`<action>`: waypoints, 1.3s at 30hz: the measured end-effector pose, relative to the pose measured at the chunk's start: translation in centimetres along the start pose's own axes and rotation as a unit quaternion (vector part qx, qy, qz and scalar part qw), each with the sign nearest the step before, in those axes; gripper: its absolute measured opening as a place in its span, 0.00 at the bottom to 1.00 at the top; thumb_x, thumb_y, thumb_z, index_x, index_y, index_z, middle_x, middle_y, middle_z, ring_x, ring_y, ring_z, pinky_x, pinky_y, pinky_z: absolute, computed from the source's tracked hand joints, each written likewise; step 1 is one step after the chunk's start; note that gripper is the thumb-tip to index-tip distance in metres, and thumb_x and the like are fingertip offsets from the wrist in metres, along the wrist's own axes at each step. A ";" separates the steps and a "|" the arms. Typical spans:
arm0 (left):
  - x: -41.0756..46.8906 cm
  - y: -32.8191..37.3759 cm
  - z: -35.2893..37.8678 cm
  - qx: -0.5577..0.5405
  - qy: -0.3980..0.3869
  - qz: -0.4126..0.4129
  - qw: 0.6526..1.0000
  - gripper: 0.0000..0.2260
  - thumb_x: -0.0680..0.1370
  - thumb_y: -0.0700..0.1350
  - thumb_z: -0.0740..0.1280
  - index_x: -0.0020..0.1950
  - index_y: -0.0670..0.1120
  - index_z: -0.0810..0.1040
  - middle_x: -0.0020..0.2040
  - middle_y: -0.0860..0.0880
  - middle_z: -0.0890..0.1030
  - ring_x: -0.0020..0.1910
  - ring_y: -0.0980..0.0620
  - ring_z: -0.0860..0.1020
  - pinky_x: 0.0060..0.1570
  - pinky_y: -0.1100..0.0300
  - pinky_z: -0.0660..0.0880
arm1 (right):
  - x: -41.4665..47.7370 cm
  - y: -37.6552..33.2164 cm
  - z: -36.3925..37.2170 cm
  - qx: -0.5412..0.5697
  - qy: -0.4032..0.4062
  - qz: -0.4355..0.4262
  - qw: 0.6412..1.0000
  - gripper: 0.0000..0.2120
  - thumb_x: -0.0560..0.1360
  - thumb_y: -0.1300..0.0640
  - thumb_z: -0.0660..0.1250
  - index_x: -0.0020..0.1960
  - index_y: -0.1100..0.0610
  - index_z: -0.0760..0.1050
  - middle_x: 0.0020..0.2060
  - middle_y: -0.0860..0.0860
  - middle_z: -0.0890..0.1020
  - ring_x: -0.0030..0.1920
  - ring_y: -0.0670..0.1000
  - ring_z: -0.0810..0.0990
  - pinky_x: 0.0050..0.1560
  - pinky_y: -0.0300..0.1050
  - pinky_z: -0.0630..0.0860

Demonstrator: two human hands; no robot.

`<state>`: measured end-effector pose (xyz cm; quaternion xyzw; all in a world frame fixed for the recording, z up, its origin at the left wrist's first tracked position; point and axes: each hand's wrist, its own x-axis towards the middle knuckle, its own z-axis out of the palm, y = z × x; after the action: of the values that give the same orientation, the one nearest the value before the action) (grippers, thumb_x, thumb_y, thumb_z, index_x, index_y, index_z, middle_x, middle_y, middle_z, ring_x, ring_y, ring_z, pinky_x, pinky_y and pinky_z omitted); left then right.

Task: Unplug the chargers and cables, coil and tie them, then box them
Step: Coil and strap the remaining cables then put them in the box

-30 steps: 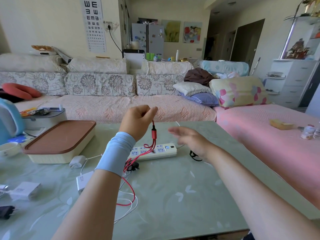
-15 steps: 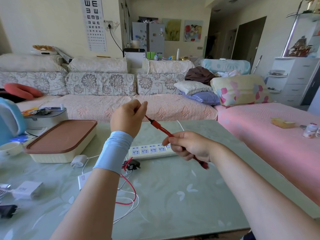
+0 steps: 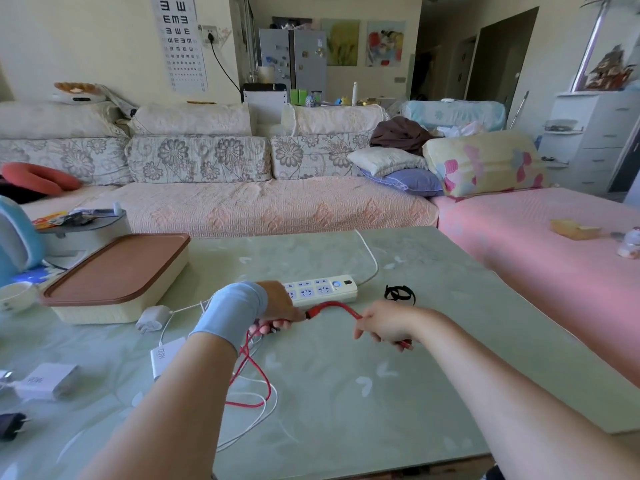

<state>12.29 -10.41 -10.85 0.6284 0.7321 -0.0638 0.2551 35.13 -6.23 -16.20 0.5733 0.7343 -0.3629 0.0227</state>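
A red cable (image 3: 333, 305) arches between both hands low over the green table (image 3: 381, 393). My left hand (image 3: 278, 308), with a light blue wrist sleeve, grips the cable near one end. My right hand (image 3: 384, 325) pinches it further along, its red plug end poking out below the fingers. The rest of the red cable hangs down and loops on the table among white cables (image 3: 263, 407). A white power strip (image 3: 322, 289) lies just behind the hands. A cream box with a brown lid (image 3: 114, 275) stands at the left.
White charger bricks (image 3: 162, 355) (image 3: 46, 381) and a small white plug (image 3: 152, 317) lie at the left. A black tie strap (image 3: 400, 293) lies right of the power strip. A black plug (image 3: 10, 424) sits at the left edge. A sofa runs behind the table.
Both hands have dropped from chest height to just above the table. The stretch of red cable between them went from taut and straight to a short arch.
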 end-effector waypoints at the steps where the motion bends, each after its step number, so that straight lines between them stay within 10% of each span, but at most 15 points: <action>1: 0.1 0.2 0.6 0.008 -0.058 -0.001 0.998 0.13 0.77 0.55 0.65 0.41 0.48 0.80 0.37 0.50 0.80 0.33 0.49 0.78 0.46 0.57 0.80 | 0.4 0.2 0.5 -0.013 -0.024 0.003 1.000 0.11 0.78 0.52 0.60 0.49 0.51 0.81 0.40 0.54 0.76 0.28 0.54 0.72 0.29 0.42 0.68; 5: 2.1 0.9 1.8 0.058 -0.075 -0.009 0.995 0.15 0.77 0.55 0.65 0.51 0.45 0.82 0.46 0.51 0.85 0.42 0.51 0.83 0.53 0.55 0.80 | 2.1 0.5 1.3 -0.047 -0.020 -0.033 0.998 0.08 0.76 0.53 0.66 0.45 0.53 0.83 0.39 0.51 0.83 0.35 0.51 0.76 0.37 0.41 0.73; 18: 8.4 8.1 5.2 0.025 0.177 0.182 0.967 0.13 0.80 0.43 0.58 0.60 0.50 0.79 0.58 0.48 0.78 0.58 0.45 0.76 0.55 0.58 0.73 | 6.3 7.7 -2.7 0.000 0.388 -0.036 0.921 0.14 0.74 0.63 0.63 0.49 0.47 0.82 0.54 0.48 0.82 0.55 0.54 0.79 0.51 0.45 0.75; 30: 13.9 11.3 8.5 -0.113 0.167 0.220 0.955 0.23 0.81 0.42 0.60 0.75 0.56 0.63 0.71 0.49 0.68 0.65 0.46 0.71 0.65 0.56 0.68 | 9.6 9.1 -2.2 -0.081 0.332 -0.083 0.936 0.08 0.75 0.55 0.69 0.50 0.43 0.83 0.52 0.42 0.84 0.56 0.51 0.80 0.59 0.49 0.71; 35: 13.5 10.7 7.9 -0.220 0.163 0.194 0.942 0.11 0.80 0.53 0.63 0.54 0.50 0.81 0.44 0.50 0.80 0.43 0.46 0.77 0.44 0.57 0.73 | 8.9 7.4 -1.7 0.061 0.298 -0.145 0.942 0.12 0.71 0.57 0.72 0.39 0.39 0.82 0.36 0.40 0.82 0.42 0.45 0.79 0.42 0.41 0.72; 39: 12.9 9.7 7.0 -0.288 0.188 0.149 0.927 0.09 0.76 0.51 0.70 0.51 0.48 0.83 0.42 0.48 0.84 0.39 0.51 0.80 0.43 0.58 0.77 | 8.1 6.5 -1.4 0.105 0.290 -0.167 0.937 0.13 0.70 0.60 0.74 0.40 0.41 0.82 0.32 0.38 0.80 0.36 0.38 0.76 0.37 0.36 0.70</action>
<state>22.58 0.07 -20.54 0.6300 0.6518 0.3075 0.2892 38.48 1.82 -22.10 0.5219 0.7517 -0.2549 -0.3123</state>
